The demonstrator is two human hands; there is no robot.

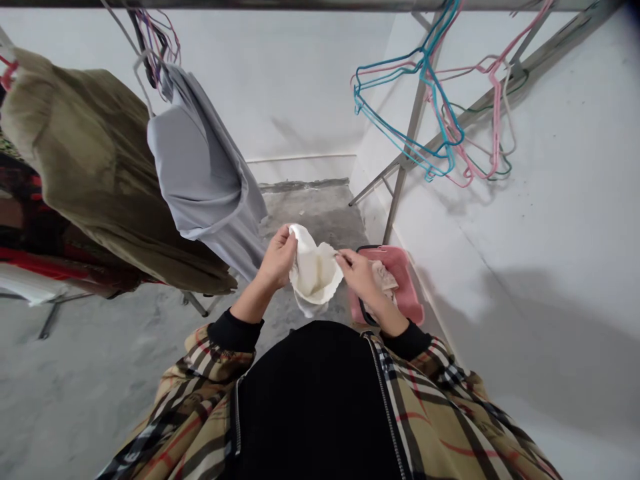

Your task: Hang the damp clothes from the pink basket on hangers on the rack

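A small white garment (316,275) with scalloped edges hangs stretched between my two hands, in the middle of the head view. It looks like underwear, with a faint yellowish patch inside; its exact kind is unclear. My left hand (278,259) pinches its upper left edge between thumb and fingers. At the right edge, my right hand (358,272) holds it with the fingertips. Just below and beyond my right forearm stands a pink basket (409,283) on the floor, with light pinkish cloth (384,277) lying in it.
Overhead runs a metal rail (300,4). Blue hangers (425,57) and pink hangers (496,100) hang at right. On the left hang an olive garment (100,153) and a grey garment (200,160). A white wall (560,200) borders the right side, beside the rack's slanted leg (395,203).
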